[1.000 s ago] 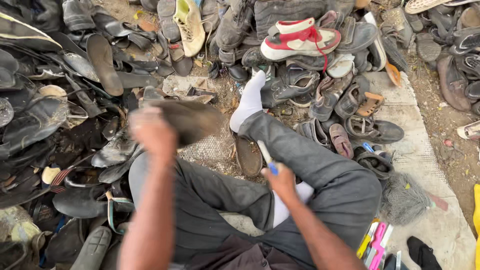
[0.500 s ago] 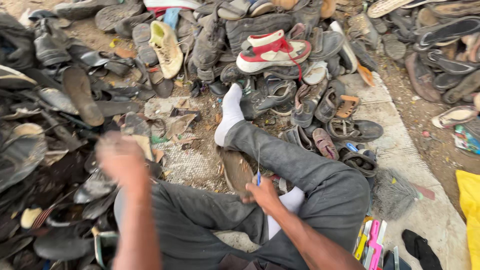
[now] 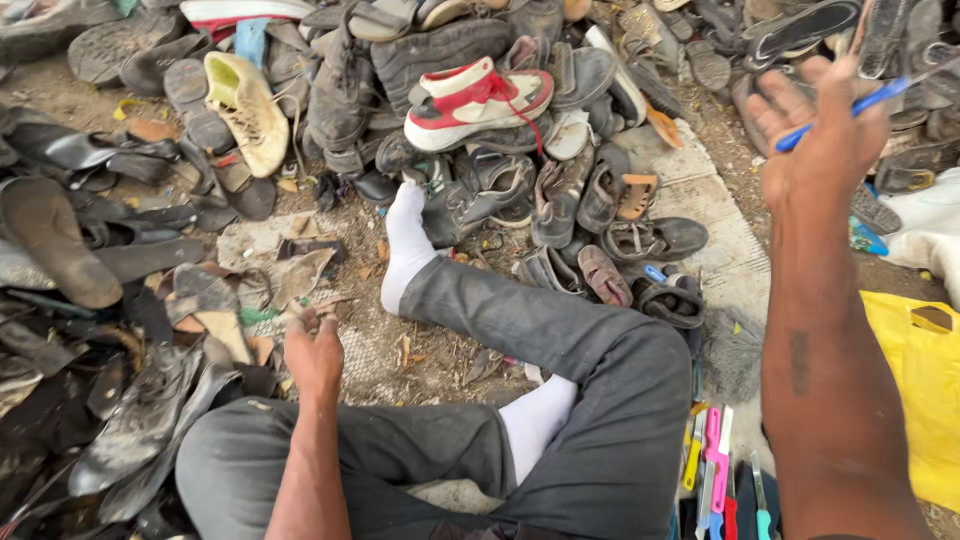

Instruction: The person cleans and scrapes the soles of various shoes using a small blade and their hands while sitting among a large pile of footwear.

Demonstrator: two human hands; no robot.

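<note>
Grey trousers [image 3: 560,330] across the middle of the head view, legs crossed, white socks [image 3: 408,245] on both feet. Left hand [image 3: 314,352] low beside the left knee, fingers curled loosely inward, nothing plainly gripped; hard to tell whether touching the ground or just above it. Right hand [image 3: 820,135] raised high at the upper right, fingers spread wide, thumb pinning a blue-handled tool [image 3: 850,108] across the palm, thin tip pointing up and right. Scraps of brown sole material [image 3: 215,300] on the dirt just left of the left hand. Heap of worn shoes [image 3: 540,190] beyond the feet, with a red-and-white sneaker [image 3: 478,100] on top. Dark soles and sandals [image 3: 60,250] along the left edge. Woven mat [image 3: 725,240] under the right leg. Bright pink, yellow and red tool handles [image 3: 715,465] near the right knee. Yellow bag [image 3: 925,390] at the right edge.
</note>
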